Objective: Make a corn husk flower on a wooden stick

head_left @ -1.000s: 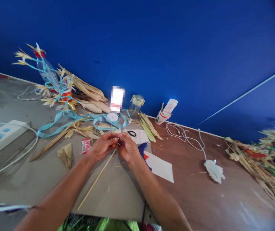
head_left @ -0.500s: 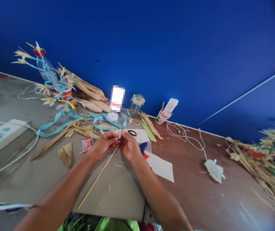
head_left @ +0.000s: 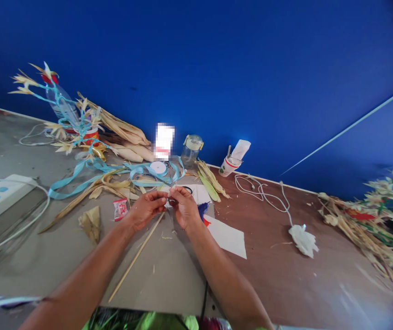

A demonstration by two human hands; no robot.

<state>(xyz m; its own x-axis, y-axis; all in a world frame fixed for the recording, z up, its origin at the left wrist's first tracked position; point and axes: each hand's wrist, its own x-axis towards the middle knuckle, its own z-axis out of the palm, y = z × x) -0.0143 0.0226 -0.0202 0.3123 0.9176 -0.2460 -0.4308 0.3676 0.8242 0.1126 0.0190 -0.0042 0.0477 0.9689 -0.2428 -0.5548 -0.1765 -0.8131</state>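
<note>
While hands (head_left: pixel 146 208) (head_left: pixel 184 208) pinch a stick (head_left: pixel 134 261), cup (head_left: pixel 226 167) holds tissue (head_left: pixel 240 149).

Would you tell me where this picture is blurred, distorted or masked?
Head view: wide-angle distortion tilts the brown tabletop, which smears at bottom right; the right corners darken; a pixelated patch masks something beside the glass jar; left hand and right hand are sharp.

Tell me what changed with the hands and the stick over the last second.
Almost nothing. The view swung slightly, so everything sits a little further left in the picture. The left hand and right hand still pinch fingers together at the top of the thin stick; nothing taken up or let go. The blue ribbon and paper cup lie unmoved.
</note>
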